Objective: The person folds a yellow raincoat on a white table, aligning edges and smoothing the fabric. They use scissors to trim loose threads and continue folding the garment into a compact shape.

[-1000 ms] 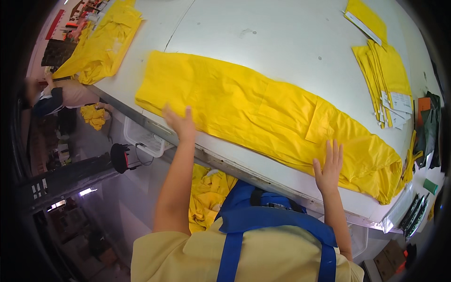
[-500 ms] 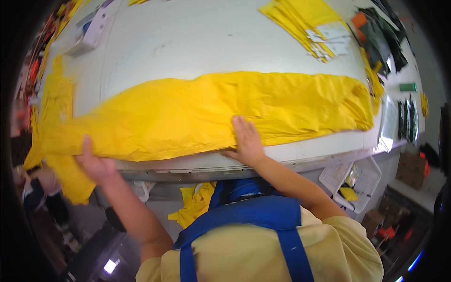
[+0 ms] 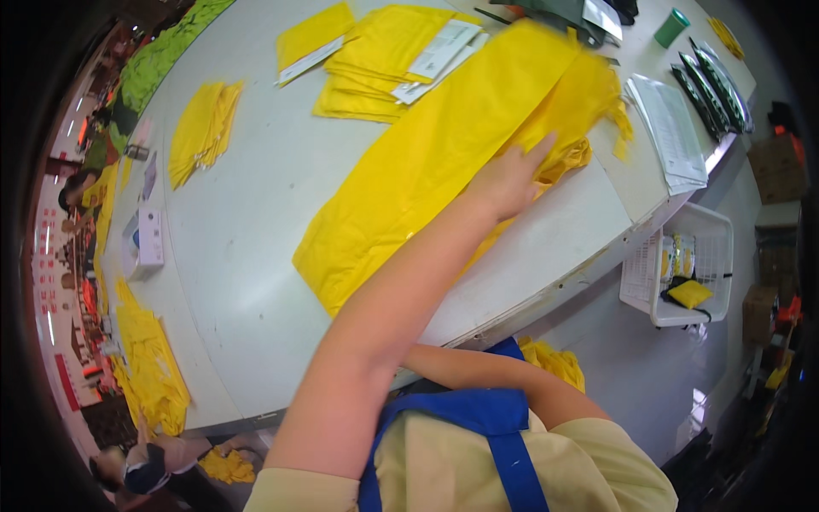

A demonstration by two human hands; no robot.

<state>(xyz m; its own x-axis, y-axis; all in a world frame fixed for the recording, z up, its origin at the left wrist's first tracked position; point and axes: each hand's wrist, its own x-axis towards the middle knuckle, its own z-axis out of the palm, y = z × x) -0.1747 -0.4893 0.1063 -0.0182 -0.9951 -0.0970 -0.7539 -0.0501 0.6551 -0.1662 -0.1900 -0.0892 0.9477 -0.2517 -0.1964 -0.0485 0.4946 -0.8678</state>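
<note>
From my remote seat: the long yellow cloth (image 3: 418, 171) lies slantwise on the tabletop (image 3: 256, 273), from nine o'clock towards one, its far end blurred. The left hand (image 3: 509, 181) is on its near side at two o'clock, one digit stretched, the others blurred or hidden; I cannot tell whether it pinches a layer. The right hand is out of sight where the right forearm (image 3: 478, 367) passes beneath the left forearm (image 3: 384, 316); I cannot tell what it holds.

Risks, as I judge them: the crossed forearms could hinder each other, since they overlap near the front edge. A sweep towards twelve o'clock could disturb the yellow pile (image 3: 384, 38) and crumple its white labels (image 3: 444, 49), because the cloth lies close beside them. Uneven pulling could crease the bunched part at two o'clock.
</note>
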